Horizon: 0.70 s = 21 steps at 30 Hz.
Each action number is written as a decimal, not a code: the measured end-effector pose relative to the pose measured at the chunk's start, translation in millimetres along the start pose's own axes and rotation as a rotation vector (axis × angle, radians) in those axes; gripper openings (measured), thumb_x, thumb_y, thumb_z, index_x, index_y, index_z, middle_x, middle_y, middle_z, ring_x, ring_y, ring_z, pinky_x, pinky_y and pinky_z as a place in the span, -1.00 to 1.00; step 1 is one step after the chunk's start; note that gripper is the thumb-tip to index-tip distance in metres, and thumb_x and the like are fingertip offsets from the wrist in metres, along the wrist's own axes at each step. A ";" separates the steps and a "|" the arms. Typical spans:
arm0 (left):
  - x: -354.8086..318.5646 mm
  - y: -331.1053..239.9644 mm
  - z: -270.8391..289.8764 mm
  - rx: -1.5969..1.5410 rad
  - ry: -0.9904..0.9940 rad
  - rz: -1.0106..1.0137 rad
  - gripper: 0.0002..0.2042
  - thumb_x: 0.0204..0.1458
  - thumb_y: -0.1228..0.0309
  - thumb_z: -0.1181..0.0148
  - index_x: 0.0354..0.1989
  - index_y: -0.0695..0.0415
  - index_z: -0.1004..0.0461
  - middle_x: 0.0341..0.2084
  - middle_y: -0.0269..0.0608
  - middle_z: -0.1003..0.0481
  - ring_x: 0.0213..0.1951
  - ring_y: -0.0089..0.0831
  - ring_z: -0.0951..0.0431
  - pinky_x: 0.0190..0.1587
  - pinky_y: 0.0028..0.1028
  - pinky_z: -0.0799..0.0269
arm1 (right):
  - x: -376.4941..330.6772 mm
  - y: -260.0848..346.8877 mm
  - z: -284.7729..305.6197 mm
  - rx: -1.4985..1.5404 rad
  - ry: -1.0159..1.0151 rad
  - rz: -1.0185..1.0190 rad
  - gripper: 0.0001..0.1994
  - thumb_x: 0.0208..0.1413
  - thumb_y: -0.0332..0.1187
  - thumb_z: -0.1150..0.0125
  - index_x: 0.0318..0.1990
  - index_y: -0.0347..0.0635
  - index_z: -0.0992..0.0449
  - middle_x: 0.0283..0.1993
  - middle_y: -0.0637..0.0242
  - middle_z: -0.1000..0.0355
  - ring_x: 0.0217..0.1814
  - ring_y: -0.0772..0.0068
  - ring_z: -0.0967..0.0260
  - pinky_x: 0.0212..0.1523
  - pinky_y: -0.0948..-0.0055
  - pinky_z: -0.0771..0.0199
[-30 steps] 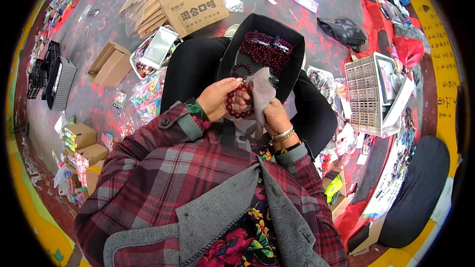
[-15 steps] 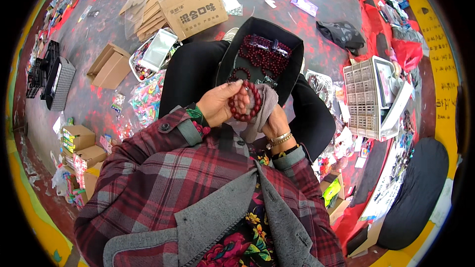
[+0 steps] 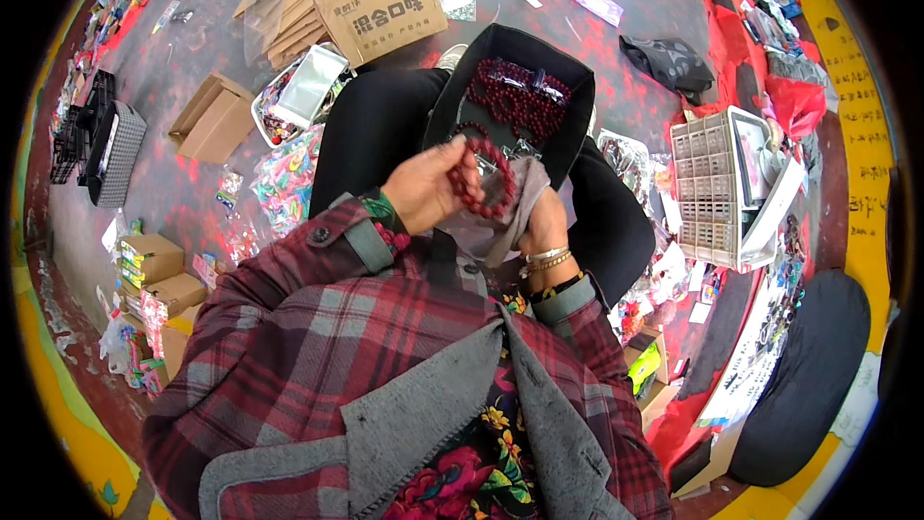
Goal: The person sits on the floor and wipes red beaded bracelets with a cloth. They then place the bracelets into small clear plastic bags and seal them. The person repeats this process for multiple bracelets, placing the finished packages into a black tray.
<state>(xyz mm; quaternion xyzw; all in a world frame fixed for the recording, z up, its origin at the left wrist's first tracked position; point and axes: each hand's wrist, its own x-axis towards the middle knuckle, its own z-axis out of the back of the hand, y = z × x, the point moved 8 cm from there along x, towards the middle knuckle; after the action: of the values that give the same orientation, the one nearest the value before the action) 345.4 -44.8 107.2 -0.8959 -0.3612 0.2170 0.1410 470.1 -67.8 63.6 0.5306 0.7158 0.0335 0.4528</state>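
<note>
The left hand (image 3: 423,191) grips a dark red bead bracelet (image 3: 508,185), thumb and fingers pinching it at its upper left; how far the fingers pass inside the loop cannot be told. The bracelet is in front of the person's body, just short of the near end of a black box (image 3: 584,116), and extends rightward from the pinch. As a ring it presents no clear long axis. The right hand (image 3: 547,223) is closed on a grey cloth (image 3: 529,188), whose length runs from the upper right down toward the lower left. The cloth lies at the bracelet's right side, apparently touching it, between the loop and the right hand. The left hand is the nearer to the beads. Further red bead strands (image 3: 520,101) lie inside the box, beyond both hands.
</note>
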 end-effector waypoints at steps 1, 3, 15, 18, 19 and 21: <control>-0.2 -11.1 1.0 -0.001 0.002 -0.069 -0.70 0.17 0.17 0.16 -0.35 0.16 -0.35 -0.55 -0.24 -0.41 -0.42 -0.39 -0.43 -0.19 -0.36 -0.38 | 4.2 7.9 13.1 -0.066 -0.082 0.035 -0.73 0.18 -0.21 0.10 -0.20 -0.22 -0.41 -0.27 0.29 -0.43 -0.29 0.37 -0.39 -0.26 0.40 -0.43; -1.1 -27.2 13.8 0.074 -0.110 -0.139 -0.69 0.17 0.17 0.14 -0.36 0.18 -0.37 -0.61 -0.26 -0.40 -0.47 -0.39 -0.41 -0.25 -0.39 -0.38 | 2.3 28.4 16.5 -0.146 -0.044 0.103 -0.64 0.14 -0.09 0.02 -0.13 -0.23 -0.37 -0.25 0.29 -0.40 -0.27 0.37 -0.38 -0.25 0.40 -0.41; 5.0 -14.9 38.1 0.239 -0.157 -0.018 -0.79 0.13 0.39 0.05 -0.12 0.23 -0.32 -0.39 -0.26 -0.43 -0.37 -0.49 -0.42 -0.23 -0.48 -0.36 | 83.2 50.9 60.2 -1.889 -0.169 0.358 -0.68 0.06 -0.25 0.08 -0.12 -0.28 -0.36 -0.23 -0.20 -0.39 -0.15 -0.14 -0.36 -0.15 0.14 -0.36; 6.0 -12.8 40.5 0.197 -0.127 0.004 -0.78 0.14 0.39 0.07 -0.11 0.24 -0.32 -0.38 -0.23 -0.44 -0.35 -0.48 -0.43 -0.22 -0.48 -0.37 | 90.1 22.6 59.4 -1.886 -0.168 0.200 -0.70 0.06 -0.29 0.14 -0.05 -0.07 -0.35 -0.19 -0.04 -0.42 -0.11 -0.09 -0.35 -0.10 0.10 -0.33; 6.7 -13.1 40.8 0.185 -0.115 0.009 -0.78 0.14 0.39 0.07 -0.11 0.24 -0.32 -0.37 -0.23 -0.45 -0.35 -0.47 -0.43 -0.21 -0.48 -0.37 | 94.8 9.2 62.5 -1.919 -0.126 0.186 -0.70 0.06 -0.31 0.14 -0.04 -0.07 -0.34 -0.18 -0.02 -0.42 -0.11 -0.09 -0.35 -0.09 0.10 -0.33; 10.4 -10.0 40.3 0.142 -0.077 0.040 -0.77 0.15 0.37 0.10 -0.10 0.25 -0.32 -0.35 -0.21 -0.45 -0.33 -0.46 -0.44 -0.19 -0.46 -0.38 | 125.3 -38.1 114.7 -2.221 -0.029 -0.007 -0.70 0.04 -0.31 0.14 -0.09 -0.13 -0.40 -0.12 -0.03 -0.41 -0.06 0.01 -0.37 -0.08 0.20 -0.36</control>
<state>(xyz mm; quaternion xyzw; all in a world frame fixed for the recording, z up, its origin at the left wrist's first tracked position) 326.5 -26.5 73.4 -0.8816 -0.3321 0.2790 0.1860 517.3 -35.0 -100.8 -0.1716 0.2842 0.6485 0.6850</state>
